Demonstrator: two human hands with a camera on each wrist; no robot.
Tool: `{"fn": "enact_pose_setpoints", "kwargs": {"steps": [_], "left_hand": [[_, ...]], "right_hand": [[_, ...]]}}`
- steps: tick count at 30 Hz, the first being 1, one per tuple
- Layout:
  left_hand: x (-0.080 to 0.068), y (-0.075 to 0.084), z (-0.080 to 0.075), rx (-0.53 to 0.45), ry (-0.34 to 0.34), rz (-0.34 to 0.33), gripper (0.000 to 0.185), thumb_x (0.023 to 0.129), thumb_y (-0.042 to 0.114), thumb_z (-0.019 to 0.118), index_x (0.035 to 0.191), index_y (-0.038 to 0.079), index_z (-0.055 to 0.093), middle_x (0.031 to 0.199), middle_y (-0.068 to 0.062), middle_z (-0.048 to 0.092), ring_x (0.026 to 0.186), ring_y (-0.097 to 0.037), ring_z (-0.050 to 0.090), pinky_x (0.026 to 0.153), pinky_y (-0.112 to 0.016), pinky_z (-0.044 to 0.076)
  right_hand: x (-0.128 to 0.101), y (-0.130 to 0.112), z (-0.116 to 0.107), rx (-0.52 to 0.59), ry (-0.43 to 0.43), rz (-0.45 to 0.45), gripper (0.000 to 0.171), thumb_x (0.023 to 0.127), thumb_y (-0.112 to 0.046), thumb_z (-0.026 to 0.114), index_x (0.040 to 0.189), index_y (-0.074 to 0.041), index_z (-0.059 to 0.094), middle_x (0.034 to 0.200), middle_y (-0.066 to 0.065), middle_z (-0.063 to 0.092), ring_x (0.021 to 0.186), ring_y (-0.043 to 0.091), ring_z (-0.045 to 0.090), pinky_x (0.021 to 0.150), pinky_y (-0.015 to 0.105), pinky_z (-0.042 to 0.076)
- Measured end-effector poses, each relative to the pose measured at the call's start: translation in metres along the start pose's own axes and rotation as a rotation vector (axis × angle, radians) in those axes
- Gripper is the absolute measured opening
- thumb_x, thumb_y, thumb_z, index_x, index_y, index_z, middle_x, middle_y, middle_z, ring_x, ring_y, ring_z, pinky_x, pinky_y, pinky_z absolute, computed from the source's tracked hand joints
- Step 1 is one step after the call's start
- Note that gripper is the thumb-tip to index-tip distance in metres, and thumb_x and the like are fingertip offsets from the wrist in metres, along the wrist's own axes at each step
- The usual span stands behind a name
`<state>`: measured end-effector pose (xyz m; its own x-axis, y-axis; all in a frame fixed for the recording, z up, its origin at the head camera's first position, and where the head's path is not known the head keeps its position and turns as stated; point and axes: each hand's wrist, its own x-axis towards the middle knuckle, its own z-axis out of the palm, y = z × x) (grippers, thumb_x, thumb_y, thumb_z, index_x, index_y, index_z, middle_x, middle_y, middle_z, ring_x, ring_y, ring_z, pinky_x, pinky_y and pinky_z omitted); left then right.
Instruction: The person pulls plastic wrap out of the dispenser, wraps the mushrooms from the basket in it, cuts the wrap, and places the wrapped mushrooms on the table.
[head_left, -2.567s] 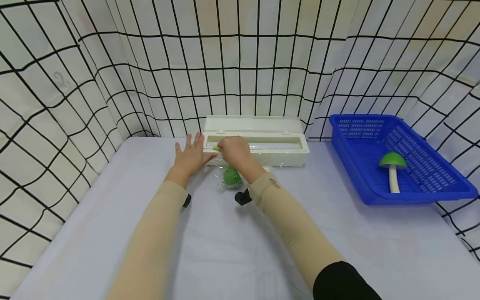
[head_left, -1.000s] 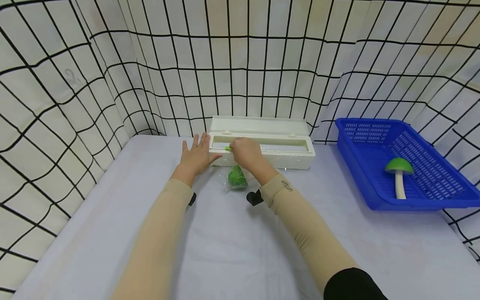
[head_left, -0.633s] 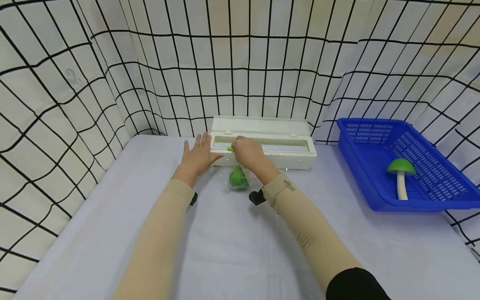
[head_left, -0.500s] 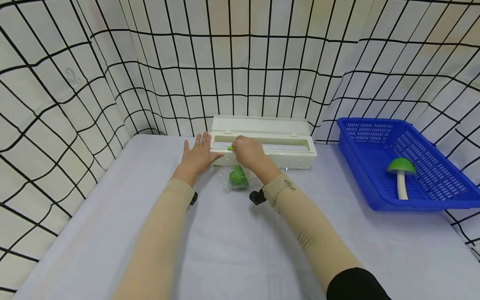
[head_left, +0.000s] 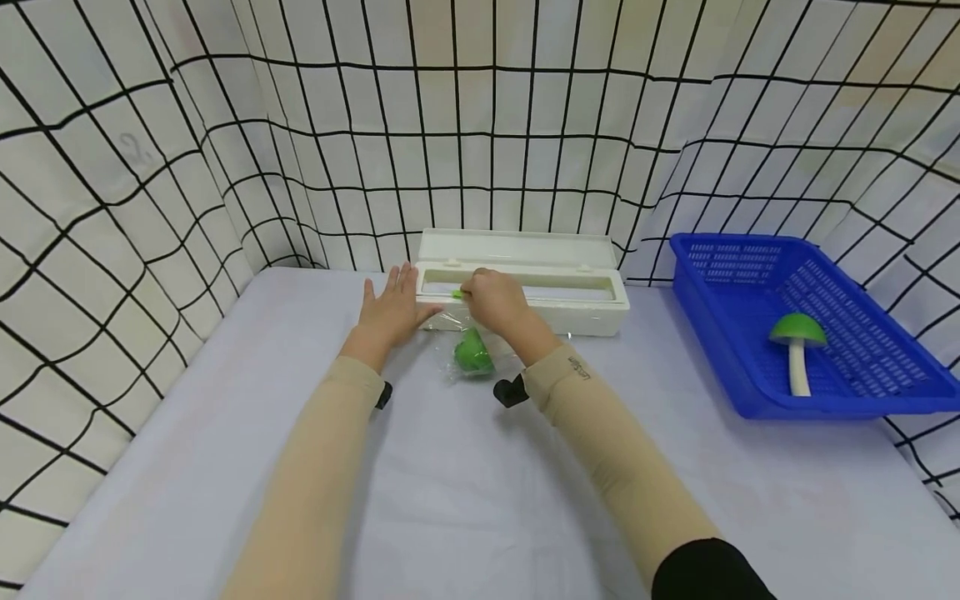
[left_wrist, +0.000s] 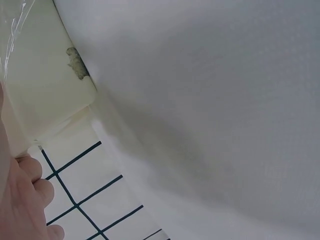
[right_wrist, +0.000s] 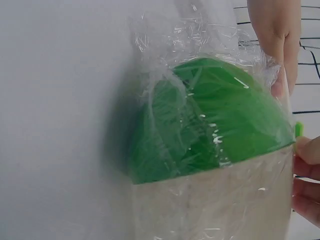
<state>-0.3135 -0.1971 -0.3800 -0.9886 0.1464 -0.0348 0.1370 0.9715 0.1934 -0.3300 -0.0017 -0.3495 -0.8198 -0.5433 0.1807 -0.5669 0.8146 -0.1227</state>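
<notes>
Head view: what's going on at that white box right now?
A person is working at the white cling-film dispenser, whose lid stands open at the back of the table. The left hand lies flat, fingers straight, against the box's left end. The right hand pinches the small green slider on the box's front rail. A green mushroom wrapped in film lies just in front of the box. Another green mushroom lies in the blue basket to the right.

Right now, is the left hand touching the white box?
Touching. In the head view the left hand lies flat with straight fingers against the left end of the white box; the left wrist view shows the fingers against the box's end.
</notes>
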Motion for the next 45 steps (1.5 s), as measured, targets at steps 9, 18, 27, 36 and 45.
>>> {"fn": "enact_pose_setpoints", "kwargs": {"steps": [9,18,27,36,45], "left_hand": [[0.000,-0.003,-0.008,-0.001,-0.019,-0.008,0.088,0.108,0.056,0.035,0.161,-0.005,0.000,0.169,-0.021,-0.001,0.156,-0.035,-0.005,0.119,-0.063,-0.009],[0.000,0.000,0.000,-0.007,-0.016,0.000,0.088,0.109,0.055,0.036,0.160,-0.007,0.001,0.168,-0.023,-0.001,0.155,-0.036,-0.002,0.119,-0.065,-0.006],[-0.003,0.002,-0.001,-0.006,-0.010,0.008,0.089,0.108,0.057,0.035,0.161,-0.005,0.002,0.169,-0.021,0.000,0.156,-0.035,-0.001,0.120,-0.062,-0.007],[-0.002,0.002,-0.001,0.013,-0.008,-0.001,0.088,0.108,0.057,0.034,0.161,-0.004,0.001,0.169,-0.020,-0.001,0.156,-0.033,-0.004,0.120,-0.062,-0.008],[-0.002,0.002,-0.002,0.030,-0.017,-0.004,0.089,0.108,0.057,0.035,0.161,-0.004,-0.001,0.169,-0.020,-0.001,0.156,-0.033,-0.003,0.120,-0.062,-0.008]], "right_hand": [[0.007,0.007,0.000,0.382,-0.043,0.074,0.029,0.103,-0.016,0.065,0.130,-0.009,0.071,0.124,0.010,0.068,0.109,0.022,0.061,0.088,0.033,0.053],[0.006,0.014,0.016,0.583,-0.025,0.086,0.027,0.101,-0.016,0.068,0.126,-0.010,0.074,0.118,0.008,0.067,0.107,0.022,0.061,0.087,0.032,0.053],[0.002,0.018,0.011,0.270,0.020,0.030,0.025,0.101,-0.030,0.067,0.123,-0.024,0.077,0.119,-0.001,0.069,0.110,0.020,0.054,0.097,0.044,0.037],[0.001,0.018,0.009,0.147,0.052,-0.007,0.024,0.101,-0.029,0.068,0.122,-0.025,0.077,0.116,-0.003,0.071,0.108,0.019,0.054,0.095,0.042,0.039],[0.001,0.014,0.008,0.108,0.034,0.001,0.024,0.102,-0.028,0.066,0.123,-0.025,0.077,0.116,-0.004,0.070,0.108,0.019,0.054,0.094,0.041,0.041]]}}
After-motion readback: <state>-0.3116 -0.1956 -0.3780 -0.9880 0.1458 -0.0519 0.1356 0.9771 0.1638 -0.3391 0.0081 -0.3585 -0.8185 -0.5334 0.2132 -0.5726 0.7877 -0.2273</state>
